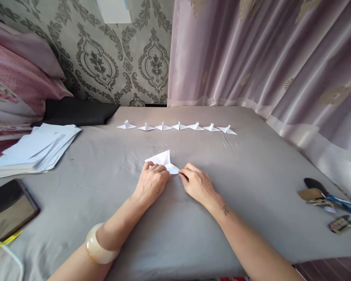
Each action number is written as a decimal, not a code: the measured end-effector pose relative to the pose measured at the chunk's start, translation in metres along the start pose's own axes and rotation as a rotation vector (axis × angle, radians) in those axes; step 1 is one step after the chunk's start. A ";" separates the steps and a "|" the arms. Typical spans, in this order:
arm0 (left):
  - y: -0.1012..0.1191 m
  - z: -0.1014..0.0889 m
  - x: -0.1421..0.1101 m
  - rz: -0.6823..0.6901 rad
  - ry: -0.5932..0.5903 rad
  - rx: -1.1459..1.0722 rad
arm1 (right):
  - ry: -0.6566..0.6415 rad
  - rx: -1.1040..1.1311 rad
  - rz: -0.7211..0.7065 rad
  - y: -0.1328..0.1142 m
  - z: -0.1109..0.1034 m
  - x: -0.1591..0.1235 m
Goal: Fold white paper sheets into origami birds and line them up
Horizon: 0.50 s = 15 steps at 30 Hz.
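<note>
In the middle of the cloth-covered table lies a partly folded piece of white paper (163, 157), with creases and pointed corners showing. My left hand (152, 180) is closed over its near left part, fingers curled on the paper and hiding some of it. My right hand (196, 180) pinches the paper's right-hand tip between thumb and forefinger. Beyond both hands, several small white folded paper figures (179, 126) stand in a row, each with wide pointed sides and a raised middle.
A stack of white paper (32, 154) sits at the left, before a black folded item (78, 110). Nearer is a phone (10, 210) with a white cable (16, 259). At the right lie keys (320, 201) with a blue strap. Curtains (251, 58) hang along the right edge.
</note>
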<state>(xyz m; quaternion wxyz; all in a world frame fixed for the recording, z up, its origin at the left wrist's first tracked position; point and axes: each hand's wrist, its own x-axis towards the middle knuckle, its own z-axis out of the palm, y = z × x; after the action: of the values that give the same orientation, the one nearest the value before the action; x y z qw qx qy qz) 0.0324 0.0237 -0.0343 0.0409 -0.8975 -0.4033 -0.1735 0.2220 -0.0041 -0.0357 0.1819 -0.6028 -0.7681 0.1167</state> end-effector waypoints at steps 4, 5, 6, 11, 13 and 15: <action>0.002 -0.004 0.000 -0.083 -0.029 -0.030 | 0.005 0.006 -0.002 0.000 0.003 0.001; 0.003 -0.005 0.001 -0.108 -0.037 -0.034 | 0.005 0.010 0.002 0.000 0.004 0.002; 0.005 -0.005 0.002 -0.131 -0.047 -0.039 | 0.005 0.013 0.006 0.000 0.005 0.002; 0.009 -0.003 0.006 -0.245 -0.090 -0.071 | 0.025 0.016 0.042 -0.002 0.006 0.005; 0.009 -0.002 0.007 -0.274 -0.096 -0.084 | 0.028 0.030 0.044 -0.003 0.006 0.005; 0.009 -0.001 0.008 -0.294 -0.103 -0.090 | 0.026 0.048 0.046 -0.002 0.006 0.005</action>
<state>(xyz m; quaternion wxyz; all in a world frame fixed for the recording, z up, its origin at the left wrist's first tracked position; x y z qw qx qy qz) 0.0436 0.0226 -0.0296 -0.0459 -0.8376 -0.5235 -0.1490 0.2162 0.0005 -0.0397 0.2033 -0.6174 -0.7485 0.1315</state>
